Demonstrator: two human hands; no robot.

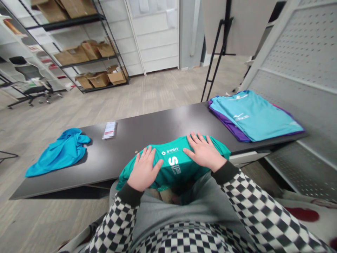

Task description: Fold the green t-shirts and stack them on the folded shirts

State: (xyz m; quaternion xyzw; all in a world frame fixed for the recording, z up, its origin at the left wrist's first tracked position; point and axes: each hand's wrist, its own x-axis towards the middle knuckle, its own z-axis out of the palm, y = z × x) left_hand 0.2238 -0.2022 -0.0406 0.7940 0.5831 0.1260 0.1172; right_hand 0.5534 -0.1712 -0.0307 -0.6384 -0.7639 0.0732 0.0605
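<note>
A green shirt point(171, 156) with white lettering lies over the front edge of the dark table point(163, 123), its lower part hanging toward my lap. My left hand point(144, 168) rests flat on the shirt's left side, fingers spread. On the right side of the same shirt, my right hand point(204, 151) presses down flat with its fingers apart. Neither hand grips the cloth. To the right lies a stack of flat shirts, a light blue shirt point(258, 117) on top and a purple shirt point(229, 126) showing beneath. A crumpled blue garment point(61, 151) is at the table's left end.
A phone-like blurred item point(109, 130) lies near the table's back edge. Behind stand a shelf rack point(86, 61) with cardboard boxes point(100, 80), an office chair point(31, 80) and a black easel-like stand point(214, 63). A perforated panel point(302, 70) borders the right side.
</note>
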